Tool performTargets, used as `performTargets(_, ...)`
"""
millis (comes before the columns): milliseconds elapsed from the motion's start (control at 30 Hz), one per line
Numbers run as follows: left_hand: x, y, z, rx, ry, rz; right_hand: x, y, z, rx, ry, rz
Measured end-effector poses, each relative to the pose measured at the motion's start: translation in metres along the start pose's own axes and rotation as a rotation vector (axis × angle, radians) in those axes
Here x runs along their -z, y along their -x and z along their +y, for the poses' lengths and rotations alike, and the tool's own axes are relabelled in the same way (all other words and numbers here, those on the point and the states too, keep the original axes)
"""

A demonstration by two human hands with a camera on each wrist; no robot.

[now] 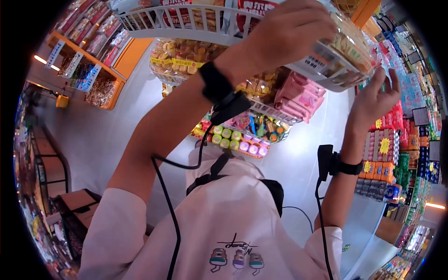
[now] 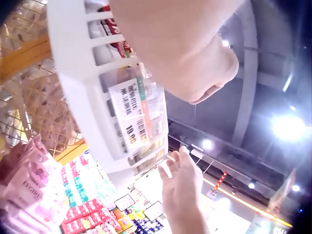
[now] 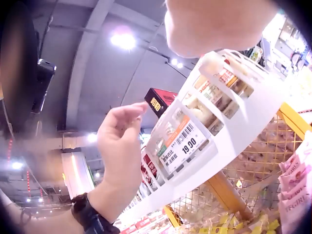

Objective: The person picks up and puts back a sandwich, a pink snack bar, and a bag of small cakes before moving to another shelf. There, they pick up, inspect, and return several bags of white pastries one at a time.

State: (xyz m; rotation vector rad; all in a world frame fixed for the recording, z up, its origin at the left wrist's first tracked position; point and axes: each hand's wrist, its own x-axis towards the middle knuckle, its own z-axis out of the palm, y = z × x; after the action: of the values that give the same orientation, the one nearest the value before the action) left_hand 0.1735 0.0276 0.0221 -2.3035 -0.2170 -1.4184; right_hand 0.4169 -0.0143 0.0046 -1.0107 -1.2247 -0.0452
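A white slatted basket holding packaged food spans the top of the head view. My left hand is bent over its front rim, fingers loosely curled beside a clear food pack. In the right wrist view, the left fingertips are close to a black-and-red box behind the rim. My right hand is at the basket's right end, fingers spread and slightly bent; in the left wrist view they come right up to the basket's corner. A price tag hangs on the basket's front.
Below the basket, lower tiers carry yellow-banded bread packs, pink bags and green-lidded tubs. Stocked shelves line the right side. An orange bin rack stands at the left. Cables hang from both wrist cameras.
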Motion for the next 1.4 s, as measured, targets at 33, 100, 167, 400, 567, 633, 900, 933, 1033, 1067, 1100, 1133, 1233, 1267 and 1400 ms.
performTargets(33,0.007,0.011,0.009,0.015,-0.002,0.015,0.004,0.007,-0.018,-0.037,0.038,0.042)
performTargets(100,0.008,0.039,0.031,0.071,-0.063,0.109,0.018,0.025,-0.016,-0.085,0.002,0.055)
performTargets(167,-0.001,0.073,0.048,0.179,-0.071,0.147,0.026,0.045,0.000,-0.143,-0.034,0.067)
performTargets(400,-0.026,0.155,0.083,0.549,0.125,-0.062,0.032,0.118,0.088,-0.399,0.110,-0.048)
performTargets(567,-0.057,0.152,0.089,0.785,0.236,-0.208,0.041,0.104,0.132,-0.569,0.255,-0.294)
performTargets(633,-0.072,0.148,0.086,0.775,0.147,-0.318,0.038,0.088,0.158,-0.501,0.326,-0.411)
performTargets(900,-0.146,0.143,0.038,0.942,0.219,-0.533,0.007,0.063,0.246,-0.636,0.420,-0.589)
performTargets(933,-0.148,0.135,0.038,1.024,0.269,-0.563,0.004,0.061,0.225,-0.695,0.414,-0.671)
performTargets(1033,-0.164,0.123,0.028,1.092,0.233,-0.651,-0.003,0.072,0.238,-0.706,0.352,-0.601)
performTargets(1067,-0.177,0.130,0.021,0.988,0.109,-0.680,-0.005,0.074,0.249,-0.700,0.388,-0.582)
performTargets(1100,-0.182,0.135,0.024,0.920,0.075,-0.566,-0.007,0.075,0.246,-0.716,0.417,-0.552)
performTargets(1133,-0.185,0.136,0.025,0.953,0.112,-0.606,-0.007,0.076,0.238,-0.768,0.346,-0.547)
performTargets(1233,-0.178,0.126,0.029,1.052,0.228,-0.689,-0.005,0.077,0.216,-0.909,0.116,-0.550)
performTargets(1267,-0.176,0.126,0.028,1.020,0.206,-0.661,-0.005,0.078,0.210,-0.909,0.086,-0.543)
performTargets(1400,-0.215,0.169,0.011,1.031,0.353,-0.425,-0.006,0.081,0.228,-0.801,0.203,-0.501)
